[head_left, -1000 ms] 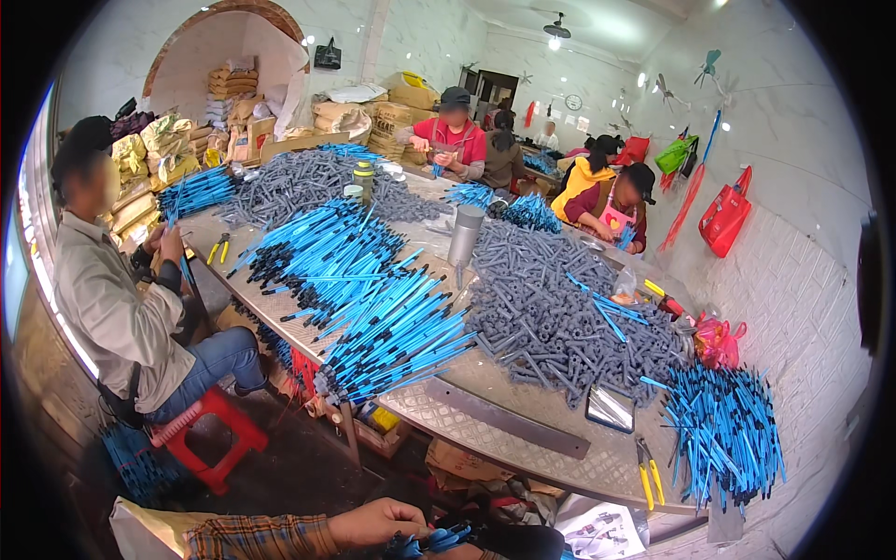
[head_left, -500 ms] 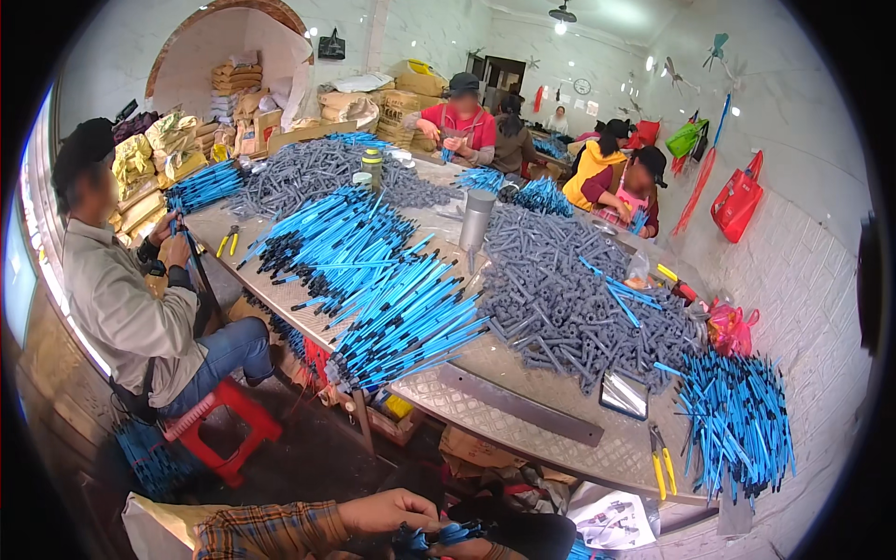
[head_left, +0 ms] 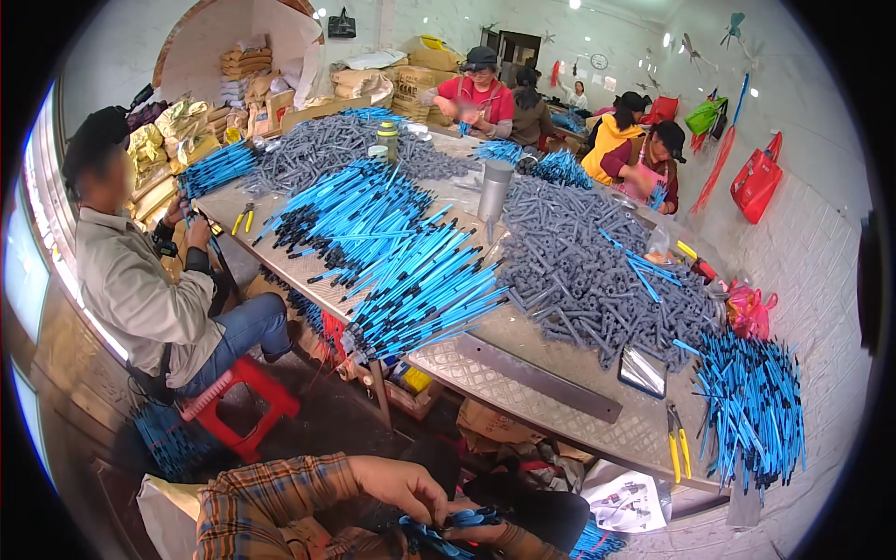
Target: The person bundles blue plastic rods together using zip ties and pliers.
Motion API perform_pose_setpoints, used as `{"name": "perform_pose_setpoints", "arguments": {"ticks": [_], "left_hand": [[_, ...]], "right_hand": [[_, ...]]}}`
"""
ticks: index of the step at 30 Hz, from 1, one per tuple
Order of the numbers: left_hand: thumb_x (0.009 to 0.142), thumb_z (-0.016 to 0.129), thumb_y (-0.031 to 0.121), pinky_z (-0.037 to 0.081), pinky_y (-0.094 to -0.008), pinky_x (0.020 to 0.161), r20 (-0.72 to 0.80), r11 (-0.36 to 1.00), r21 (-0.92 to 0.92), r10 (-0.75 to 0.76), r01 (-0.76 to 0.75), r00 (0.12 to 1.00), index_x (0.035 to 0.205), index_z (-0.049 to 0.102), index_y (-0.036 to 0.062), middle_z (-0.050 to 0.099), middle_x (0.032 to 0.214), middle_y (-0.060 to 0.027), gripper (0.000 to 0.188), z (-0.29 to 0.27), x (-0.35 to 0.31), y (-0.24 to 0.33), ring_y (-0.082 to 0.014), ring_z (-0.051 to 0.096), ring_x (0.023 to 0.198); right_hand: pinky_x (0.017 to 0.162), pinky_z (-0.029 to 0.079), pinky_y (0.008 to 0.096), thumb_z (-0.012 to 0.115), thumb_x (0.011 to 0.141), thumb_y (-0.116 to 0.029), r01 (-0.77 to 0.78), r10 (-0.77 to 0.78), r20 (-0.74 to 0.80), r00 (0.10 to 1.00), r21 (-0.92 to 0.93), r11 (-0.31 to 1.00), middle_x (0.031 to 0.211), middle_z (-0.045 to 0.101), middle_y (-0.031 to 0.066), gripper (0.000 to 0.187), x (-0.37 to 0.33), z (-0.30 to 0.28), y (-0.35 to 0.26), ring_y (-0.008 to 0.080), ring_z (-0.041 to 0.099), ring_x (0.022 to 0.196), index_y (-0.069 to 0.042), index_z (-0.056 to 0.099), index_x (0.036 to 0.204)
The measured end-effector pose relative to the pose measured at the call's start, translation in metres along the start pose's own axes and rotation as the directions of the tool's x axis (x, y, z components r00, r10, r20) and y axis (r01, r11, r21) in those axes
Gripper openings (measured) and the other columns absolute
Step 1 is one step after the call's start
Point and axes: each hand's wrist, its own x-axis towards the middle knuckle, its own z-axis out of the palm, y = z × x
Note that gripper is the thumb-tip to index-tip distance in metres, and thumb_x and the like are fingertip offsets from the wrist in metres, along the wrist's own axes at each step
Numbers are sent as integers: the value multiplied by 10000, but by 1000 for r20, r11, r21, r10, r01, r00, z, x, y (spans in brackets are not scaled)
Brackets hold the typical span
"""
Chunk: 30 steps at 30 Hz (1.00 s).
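Steel, embossed, topping the long work table (head_left: 560, 420) up ahead of both hands, well apart from them. Carries, ahead and to the left, a sprawling heap of blue rods with black ends (head_left: 411, 271); ahead and to the right, a mound of short grey tubes (head_left: 597, 271); further right, a loose fan of blue rods (head_left: 751, 420) overhanging the table's near corner. Closer in, a flat metal bar (head_left: 537, 378) and yellow-handled pliers (head_left: 679, 450) near the edge. Off to the left, a seated person in a grey jacket (head_left: 140, 289) on a red stool (head_left: 247, 397).

Down at the lap, left hand (head_left: 399, 485) and right hand (head_left: 499, 537) close together, nearly touching. Left fingers pinched down on a small bunch of blue pieces (head_left: 453, 521); right hand lying under the same bunch, mostly hidden, so cannot tell whether closed or merely supporting.

Likely trouble:
- Slipping of pieces out of the bunch onto the dark floor below, caused by a thin fingertip pinch on several smooth parts at once.
- Sliding of the overhanging fan off the corner to the right, caused by any knock on the table or a reaching sleeve.
- Snagging of the plaid cuff on the heap when stretching forward, given the long reach from lap to table.
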Motion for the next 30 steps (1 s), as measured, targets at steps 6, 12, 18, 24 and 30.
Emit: {"name": "perform_pose_setpoints", "arguments": {"ticks": [6,12,18,24,30], "left_hand": [[833,567,77,408,-206,742,-22,979,-192,-69,63,997,938,581,21,577,877,21,119,1,0,-1,-52,496,820],[824,565,64,393,-214,753,-38,947,-312,-93,77,995,870,563,6,560,877,-19,74,2,-1,-7,-74,487,861],[837,595,124,391,-268,811,-89,949,-316,-46,16,995,893,587,0,581,915,-39,136,2,3,-11,-121,509,891],[853,569,93,391,-286,868,-105,951,-308,-11,-22,994,967,627,-14,597,975,-63,167,-1,3,-16,-149,526,952],[854,565,82,403,-271,882,-172,961,-272,-106,56,979,1006,631,-21,617,987,-74,195,0,3,-12,-150,548,963]], "right_hand": [[824,401,275,642,790,-132,16,-14,35,999,-62,998,925,574,37,209,-1,-2,-6,131,520,878,-23,577,957],[829,400,281,646,788,-145,32,-28,65,998,-54,998,935,576,44,221,2,-7,-4,141,527,888,-24,580,961],[835,396,274,643,791,-149,-39,38,-20,999,-53,998,969,575,51,237,-3,-8,9,134,519,924,-27,585,986],[827,409,315,668,767,-170,-55,62,-84,995,84,995,955,573,32,301,-3,-9,22,143,511,923,-60,563,1026],[802,432,323,662,798,-126,61,-63,-128,990,-18,998,1025,570,25,384,-5,-18,70,140,501,943,-57,543,1157]]}}
